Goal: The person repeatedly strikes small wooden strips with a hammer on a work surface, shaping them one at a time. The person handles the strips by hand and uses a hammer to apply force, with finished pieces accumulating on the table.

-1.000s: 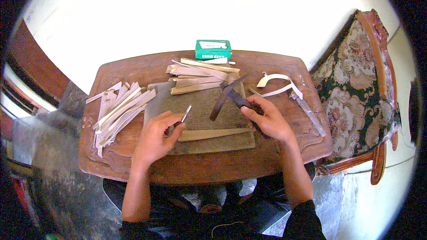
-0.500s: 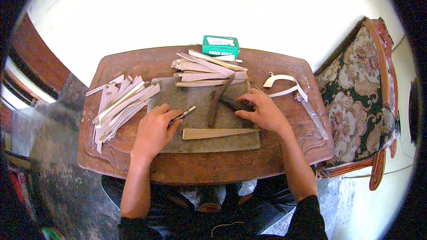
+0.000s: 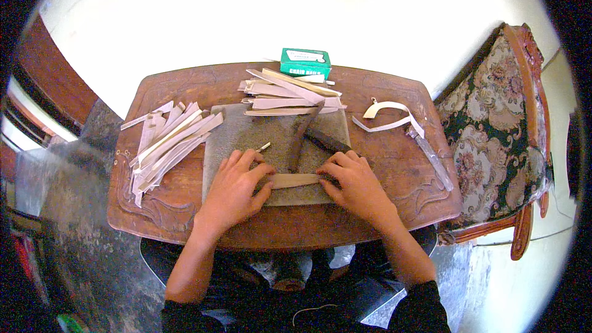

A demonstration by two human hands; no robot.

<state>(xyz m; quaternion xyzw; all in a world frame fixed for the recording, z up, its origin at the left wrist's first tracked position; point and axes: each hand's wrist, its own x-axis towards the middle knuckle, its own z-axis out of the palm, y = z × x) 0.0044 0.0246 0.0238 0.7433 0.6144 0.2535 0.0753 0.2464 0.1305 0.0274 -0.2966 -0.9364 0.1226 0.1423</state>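
Note:
A tapered tan strip (image 3: 295, 180) lies crosswise near the front of a grey-brown slab (image 3: 246, 129). My left hand (image 3: 236, 186) is closed at its left end, and the short pale-tipped end of a slim metal tool (image 3: 264, 147) sticks out past those fingers. At the strip's other end, my right hand (image 3: 356, 184) pinches it between thumb and fingers. Just beyond my hands rests a dark hammer (image 3: 300, 139), its long head slanting across the slab and its black handle running toward my right hand. My fingers hide both ends of the strip.
Similar strips form a pile (image 3: 169, 148) at the left and another pile (image 3: 293, 94) behind the hammer. A green box (image 3: 305, 63) stands at the carved wooden table's (image 3: 394, 200) back edge. A curled pale band (image 3: 394, 117) and a worn flat blade-like tool (image 3: 431, 159) lie right. A floral chair (image 3: 499, 129) stands beyond.
My right hand has let go of the hammer handle and moved nearer me onto the strip. My left hand has shifted right to the strip's left end, with the slim metal tool still in it.

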